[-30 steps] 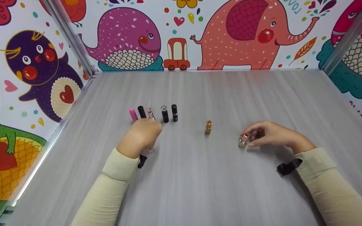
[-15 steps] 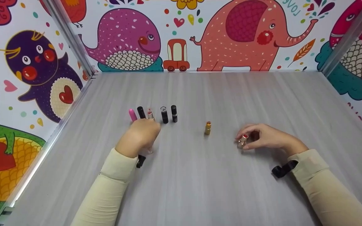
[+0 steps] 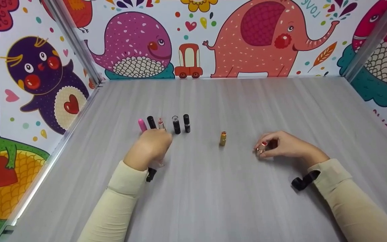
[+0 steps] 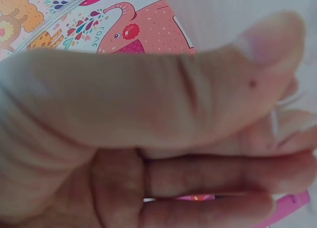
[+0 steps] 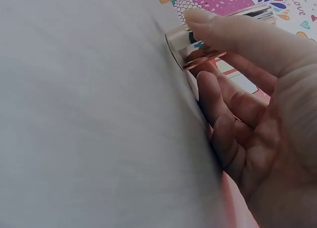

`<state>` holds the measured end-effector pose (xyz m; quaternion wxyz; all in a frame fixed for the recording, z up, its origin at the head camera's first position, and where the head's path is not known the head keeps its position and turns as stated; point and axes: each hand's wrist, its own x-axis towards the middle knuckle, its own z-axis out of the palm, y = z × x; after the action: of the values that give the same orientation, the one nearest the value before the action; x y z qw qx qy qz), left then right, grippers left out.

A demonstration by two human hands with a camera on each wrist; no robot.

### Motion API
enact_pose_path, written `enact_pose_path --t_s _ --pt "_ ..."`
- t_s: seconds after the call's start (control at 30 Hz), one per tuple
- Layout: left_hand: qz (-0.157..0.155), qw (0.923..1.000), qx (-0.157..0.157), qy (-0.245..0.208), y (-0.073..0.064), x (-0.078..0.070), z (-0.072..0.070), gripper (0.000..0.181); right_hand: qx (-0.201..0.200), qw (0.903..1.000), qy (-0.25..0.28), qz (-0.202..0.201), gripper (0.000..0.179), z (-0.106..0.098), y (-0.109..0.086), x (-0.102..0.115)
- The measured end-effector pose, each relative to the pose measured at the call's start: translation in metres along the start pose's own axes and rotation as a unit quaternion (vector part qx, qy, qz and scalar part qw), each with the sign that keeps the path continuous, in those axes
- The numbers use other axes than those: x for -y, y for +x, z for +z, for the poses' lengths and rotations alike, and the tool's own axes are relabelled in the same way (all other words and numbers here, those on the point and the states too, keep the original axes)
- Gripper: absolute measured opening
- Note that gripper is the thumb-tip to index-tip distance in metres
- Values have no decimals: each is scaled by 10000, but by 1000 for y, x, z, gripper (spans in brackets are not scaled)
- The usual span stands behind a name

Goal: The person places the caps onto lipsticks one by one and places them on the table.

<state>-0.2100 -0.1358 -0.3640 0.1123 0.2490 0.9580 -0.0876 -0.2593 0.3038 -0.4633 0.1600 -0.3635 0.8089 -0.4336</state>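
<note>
My right hand (image 3: 284,144) pinches a shiny rose-gold lipstick (image 3: 263,146) with a red top, between thumb and fingers. In the right wrist view the lipstick's metallic tube (image 5: 181,44) stands with its base at the table surface. My left hand (image 3: 151,146) is at the near end of a row of lipsticks, its back to the head camera. The left wrist view shows its thumb and fingertips meeting on a small clear piece (image 4: 275,123), mostly hidden; its kind is unclear. Between the hands a gold lipstick (image 3: 223,138) stands upright.
Beyond the left hand are a pink tube (image 3: 142,125), a black tube (image 3: 151,122), a clear-capped lipstick (image 3: 161,123) and two black lipsticks, one (image 3: 176,125) clear-topped, the other (image 3: 187,123) all dark. Printed panels edge the grey table (image 3: 207,195) at back and sides.
My right hand has shifted slightly left, and its thumb and fingers have closed in on the rose-gold lipstick. The left hand has stayed in place.
</note>
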Motion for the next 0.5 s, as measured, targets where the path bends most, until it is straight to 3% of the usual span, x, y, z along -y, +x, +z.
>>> enact_pose_path --t_s 0.5 --pt "-37 10000 34 86 -1 0 -1 33 -85 9999 -56 84 23 1 0 1"
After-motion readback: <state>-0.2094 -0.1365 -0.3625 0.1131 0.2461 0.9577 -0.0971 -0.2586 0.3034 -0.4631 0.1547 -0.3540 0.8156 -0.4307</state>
